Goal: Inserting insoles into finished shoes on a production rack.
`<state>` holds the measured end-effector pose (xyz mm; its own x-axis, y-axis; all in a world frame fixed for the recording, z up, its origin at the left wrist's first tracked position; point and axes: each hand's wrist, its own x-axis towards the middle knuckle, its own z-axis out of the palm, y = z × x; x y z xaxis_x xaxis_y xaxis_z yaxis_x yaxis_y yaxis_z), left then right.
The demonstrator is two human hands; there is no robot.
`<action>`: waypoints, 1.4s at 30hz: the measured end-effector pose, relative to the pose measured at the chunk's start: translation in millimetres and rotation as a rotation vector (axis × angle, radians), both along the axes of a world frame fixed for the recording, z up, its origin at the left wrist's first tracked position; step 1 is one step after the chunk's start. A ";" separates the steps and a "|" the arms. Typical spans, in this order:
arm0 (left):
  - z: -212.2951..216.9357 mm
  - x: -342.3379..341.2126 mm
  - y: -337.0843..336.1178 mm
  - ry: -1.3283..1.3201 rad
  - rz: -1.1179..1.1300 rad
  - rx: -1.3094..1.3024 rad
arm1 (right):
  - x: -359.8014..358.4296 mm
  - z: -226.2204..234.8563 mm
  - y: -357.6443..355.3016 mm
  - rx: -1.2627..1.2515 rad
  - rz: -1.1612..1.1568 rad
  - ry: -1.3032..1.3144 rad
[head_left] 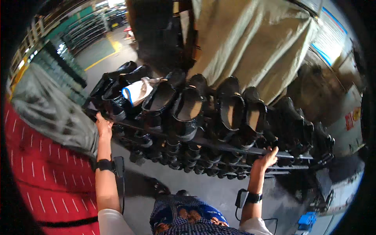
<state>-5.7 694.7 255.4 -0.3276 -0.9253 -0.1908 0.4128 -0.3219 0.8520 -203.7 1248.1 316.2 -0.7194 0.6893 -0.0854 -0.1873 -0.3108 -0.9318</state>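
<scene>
A dark multi-tier shoe rack [209,143] stands across in front of me, its top tier lined with black shoes [190,107] with their heels toward me. My left hand [104,124] is closed around the rack's near edge at its left end, beside a black shoe. Farther right, my right hand [269,158] grips the front rail, its thumb on top and the other fingers partly hidden. Between shoes on the left lies a crumpled white piece with a blue edge [139,91]. More black shoes [192,153] fill the lower tiers.
Behind the rack hangs a beige cloth cover [250,43]. A grey plastic sheet [51,102] drapes something at left, above a red surface with white dashes [47,172]. At lower right is a blue object [307,221]. Grey floor [137,178] shows around my feet.
</scene>
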 end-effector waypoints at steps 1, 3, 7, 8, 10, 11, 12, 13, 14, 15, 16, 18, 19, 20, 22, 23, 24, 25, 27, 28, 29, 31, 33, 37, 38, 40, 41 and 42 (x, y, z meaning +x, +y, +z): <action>10.7 -3.9 -11.9 -0.004 0.018 -0.003 | -1.0 9.9 -12.6 -0.033 0.009 -0.007; 16.1 -9.4 -23.0 -0.035 0.044 -0.001 | -6.7 -1.2 -6.0 0.005 0.037 0.029; 18.3 -14.0 -7.4 -0.047 -0.023 -0.060 | -4.7 8.9 -11.3 0.005 -0.058 0.086; 28.1 -19.6 -9.7 -0.032 -0.012 -0.057 | -13.6 -1.5 -4.0 -0.023 0.002 0.041; 27.4 -23.2 -2.8 -0.013 0.039 -0.051 | -15.3 -10.4 10.5 -0.023 0.011 0.065; 29.6 -25.1 1.7 0.010 0.048 -0.055 | -15.4 -12.0 12.8 0.009 -0.005 0.040; 28.9 -24.8 1.4 0.000 0.055 -0.037 | -14.6 -7.3 10.8 0.039 -0.018 0.018; 25.6 -23.1 0.3 -0.005 0.051 -0.041 | -12.6 -0.5 4.0 0.054 -0.024 0.000; 23.1 -21.7 0.4 -0.010 0.046 -0.045 | -16.8 -6.1 8.4 0.062 -0.045 -0.011; 36.1 -31.0 -2.2 0.009 0.066 -0.063 | -24.6 -12.0 11.1 0.122 -0.054 0.001; 39.3 -31.6 -0.5 0.002 0.059 -0.063 | -25.3 -12.3 10.6 0.196 -0.059 0.004; 50.6 -29.3 5.6 -0.055 0.008 -0.032 | -27.7 -8.3 8.9 0.093 -0.041 -0.011; 47.3 -31.9 2.9 -0.051 0.024 -0.020 | -27.3 -7.9 6.7 0.138 -0.076 -0.031; 38.3 -29.2 -1.9 -0.044 -0.037 -0.072 | -27.1 -7.7 5.6 0.183 -0.112 -0.049; 31.4 -30.7 -11.6 -0.085 -0.013 -0.083 | -37.2 -20.9 12.9 0.115 -0.085 0.032; 28.5 -27.9 -11.6 -0.099 -0.040 -0.081 | -40.2 -23.6 12.9 0.111 -0.096 0.050; 27.1 -26.2 -10.9 -0.097 -0.035 -0.082 | -41.2 -24.2 14.2 0.109 -0.111 0.066; 26.5 -25.4 -10.2 -0.105 -0.025 -0.083 | -42.5 -27.0 15.8 0.194 -0.121 0.068; 27.8 -23.5 -7.6 -0.083 -0.013 -0.095 | -37.6 -28.9 14.6 0.300 -0.102 0.060; 29.9 -23.4 -5.7 -0.082 -0.008 -0.097 | -35.8 -28.7 13.9 0.407 -0.087 0.050; 32.3 -24.2 -3.3 -0.077 0.042 -0.092 | -39.2 -28.9 16.1 0.412 -0.084 0.003; 32.3 -21.4 -0.6 -0.066 0.101 -0.090 | -41.8 -26.8 15.9 0.293 -0.090 0.016; 33.4 -19.4 1.5 -0.098 0.079 -0.078 | -47.4 -34.2 24.5 0.354 -0.119 -0.016; 40.4 -20.9 14.7 -0.123 0.128 -0.078 | -39.2 -36.2 22.0 0.772 -0.193 0.008; 39.4 -13.1 8.2 -0.079 0.189 -0.097 | -36.9 -30.4 8.5 0.759 -0.162 0.014; 39.4 -3.8 6.5 -0.033 0.237 -0.112 | -34.6 -23.5 9.0 0.326 -0.062 0.021; 43.3 5.6 6.8 -0.101 0.193 -0.119 | -41.0 -26.2 16.1 0.102 0.007 0.045; 46.3 13.6 9.6 -0.174 0.150 -0.122 | -35.3 -19.8 12.0 0.053 0.049 0.098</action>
<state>7.9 704.3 301.7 -0.1571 -0.9807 -0.1167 0.2917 -0.1590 0.9432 -239.0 1260.1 296.5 -0.7555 0.6548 0.0230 -0.2643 -0.2724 -0.9252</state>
